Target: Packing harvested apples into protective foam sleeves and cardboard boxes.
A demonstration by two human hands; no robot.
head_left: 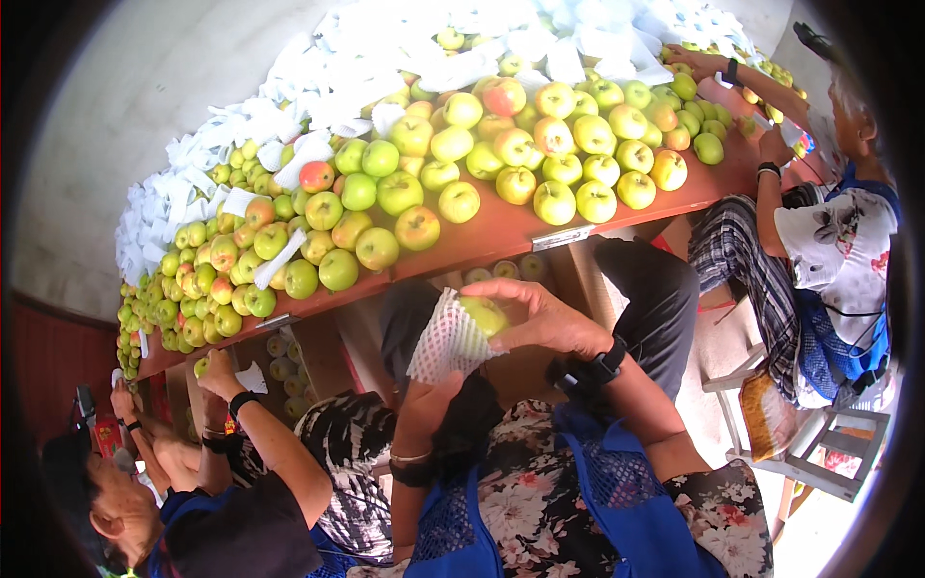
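My right hand point(544, 323) grips a yellow-green apple point(482, 313) with fingertips and thumb, low in the middle of the view in front of the table. My left hand point(434, 395) is beneath a white foam mesh sleeve point(448, 337), closed round its lower part; some of its fingers are hidden behind the mesh. The apple sits in the wide top of the sleeve, partly covered by it.
Many apples point(414, 226) cover the red-brown table point(540, 222), with heaped white foam sleeves point(318, 67) behind. Co-workers sit at left point(222, 501) and right point(829, 241) handling apples. Boxes point(318, 356) with wrapped fruit stand underneath. A wooden stool point(824, 453) is at right.
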